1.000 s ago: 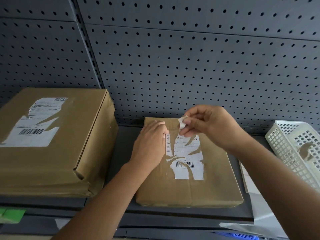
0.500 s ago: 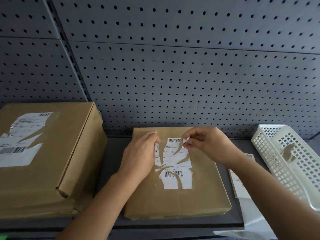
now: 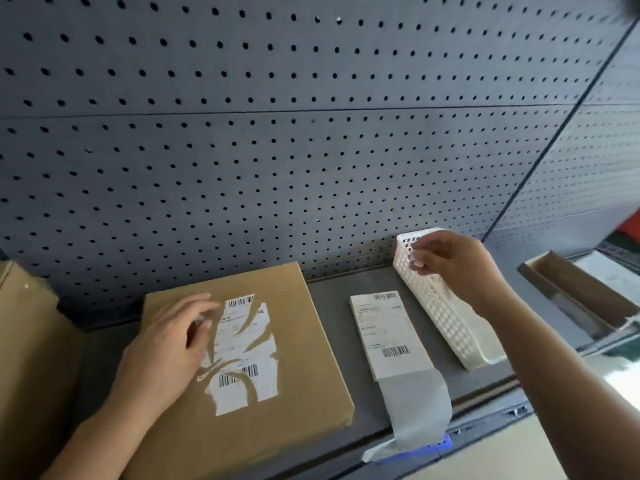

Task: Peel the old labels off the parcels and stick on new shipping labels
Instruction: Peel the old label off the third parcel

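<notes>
1. Pinching a tiny scrap point(image 3: 416, 262) over the basket point(image 3: 446, 317), my right grip point(image 3: 446, 268) looks set to bin it.
2. My left grip point(image 3: 162, 348) rests loose-fingered on the parcel point(image 3: 304, 341), steadying it beside the torn old label point(image 3: 235, 344).
3. New label point(image 3: 388, 330) lies just beside.

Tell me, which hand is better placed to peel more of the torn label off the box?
Left, probably. The left hand lies on the parcel, fingertips beside the torn label. The right hand is away over the white basket, seemingly pinching a small scrap.
</notes>
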### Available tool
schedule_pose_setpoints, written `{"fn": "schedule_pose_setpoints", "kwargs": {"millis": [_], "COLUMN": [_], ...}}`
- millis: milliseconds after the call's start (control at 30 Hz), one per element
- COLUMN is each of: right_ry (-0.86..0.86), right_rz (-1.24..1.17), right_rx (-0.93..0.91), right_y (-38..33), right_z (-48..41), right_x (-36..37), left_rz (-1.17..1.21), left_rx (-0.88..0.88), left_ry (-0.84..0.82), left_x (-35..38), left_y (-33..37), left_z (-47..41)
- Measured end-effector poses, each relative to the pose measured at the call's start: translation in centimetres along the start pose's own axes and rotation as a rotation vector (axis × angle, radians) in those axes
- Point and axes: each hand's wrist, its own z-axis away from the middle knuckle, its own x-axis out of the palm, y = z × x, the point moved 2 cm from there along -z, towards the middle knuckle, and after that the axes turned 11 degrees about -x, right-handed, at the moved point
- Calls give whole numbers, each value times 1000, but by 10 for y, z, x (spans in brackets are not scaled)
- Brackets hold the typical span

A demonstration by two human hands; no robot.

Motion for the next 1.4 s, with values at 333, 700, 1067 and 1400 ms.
{"fn": "schedule_pose_setpoints", "kwargs": {"millis": [333, 700, 1067, 1400], "right_ry": [-184, -307, -94, 27], "right_rz": [762, 886, 741, 406], "right_rx": [69, 97, 124, -6], "right_y": [91, 113, 90, 14], "right_z": [-15, -12, -16, -19], "right_x": [-45, -28, -39, -21], "left_rz": [12, 5, 76, 118], "left_rx": [6, -28, -41, -51], "left_ry": [18, 7, 8, -48], "left_x": [8, 4, -2, -11], "left_y": [-4, 6, 6, -3], "left_z": [-4, 0, -1, -9]}}
